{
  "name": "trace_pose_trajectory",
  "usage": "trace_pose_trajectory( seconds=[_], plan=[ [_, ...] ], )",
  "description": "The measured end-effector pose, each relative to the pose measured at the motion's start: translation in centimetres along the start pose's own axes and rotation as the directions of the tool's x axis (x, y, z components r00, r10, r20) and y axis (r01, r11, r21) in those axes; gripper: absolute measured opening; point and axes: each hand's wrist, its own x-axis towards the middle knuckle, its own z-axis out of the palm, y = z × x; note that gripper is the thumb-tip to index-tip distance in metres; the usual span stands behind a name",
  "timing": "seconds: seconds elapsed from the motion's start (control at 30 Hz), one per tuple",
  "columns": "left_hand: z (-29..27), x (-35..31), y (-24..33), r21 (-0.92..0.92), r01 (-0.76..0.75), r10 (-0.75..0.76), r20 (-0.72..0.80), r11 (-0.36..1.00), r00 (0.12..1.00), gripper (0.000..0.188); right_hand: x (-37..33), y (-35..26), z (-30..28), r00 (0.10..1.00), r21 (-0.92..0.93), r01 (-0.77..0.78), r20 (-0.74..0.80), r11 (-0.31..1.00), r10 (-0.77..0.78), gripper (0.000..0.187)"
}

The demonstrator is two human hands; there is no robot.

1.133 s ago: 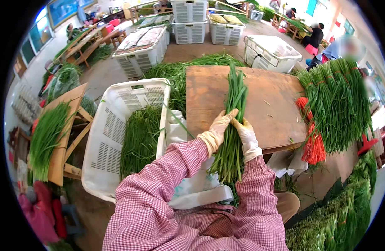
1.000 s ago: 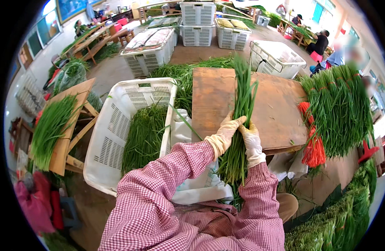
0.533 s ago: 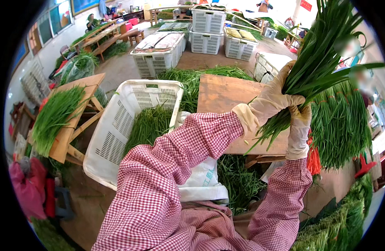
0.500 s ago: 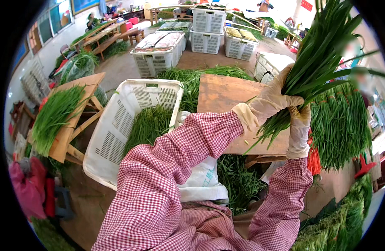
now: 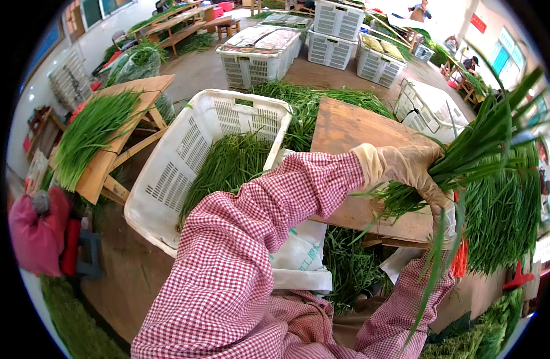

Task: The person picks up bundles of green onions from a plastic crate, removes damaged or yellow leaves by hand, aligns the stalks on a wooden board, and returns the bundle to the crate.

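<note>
A thick bunch of long green garlic chives (image 5: pixel 493 149) is held above the right end of the wooden table. My left hand (image 5: pixel 413 166), in a pale thin glove, is closed round its lower part, with cut ends poking out to the left. Just below, my right hand (image 5: pixel 441 206), gloved too, is closed against the bunch; its fingertips are partly hidden. Several loose chive leaves (image 5: pixel 433 269) dangle in front of my right wrist. Behind the hands, tied chive bundles (image 5: pixel 502 209) hang in a dense row, with red ties (image 5: pixel 459 258) beside my right wrist.
A wooden tabletop (image 5: pixel 346 128) lies under my hands. Left of it stands a white crate (image 5: pixel 161 179) partly filled with chives (image 5: pixel 230 164). Chives cover a slanted board (image 5: pixel 116 143) farther left. Stacked white crates (image 5: pixel 331 48) stand at the back. Chives (image 5: pixel 352 257) lie beneath the table.
Both hands and the bunch have come down; the bunch now leans farther right. Loose leaves now hang over my right wrist. The view has shifted to the right.
</note>
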Motion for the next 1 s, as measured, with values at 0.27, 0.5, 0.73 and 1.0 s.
trace_pose_trajectory(
  seconds=[0.27,0.5,0.73,1.0],
  plan=[
    [1.0,-1.2,-0.1,-0.123,0.039,-0.068,-0.241,0.992,0.968,0.052,1.2,0.2,2.0,0.999,0.032,-0.036,-0.007,0.999,0.037,0.042],
    [-2.1,-2.9,2.8,-0.088,0.140,-0.165,-0.559,0.986,0.813,0.020,-0.6,1.2,3.5,0.912,-0.172,-0.345,0.170,0.923,0.372,0.041],
    [-13.1,-8.3,2.4,-0.294,-0.223,-0.100,-0.782,0.930,0.615,0.018,-8.9,3.4,1.6,0.812,0.045,-0.560,0.230,0.828,0.537,0.025],
    [-13.6,-9.1,2.0,-0.452,-0.250,-0.120,-0.645,0.856,0.755,0.021,-10.2,3.4,1.5,0.886,-0.020,-0.460,-0.079,0.888,0.457,0.029]
  ],
)
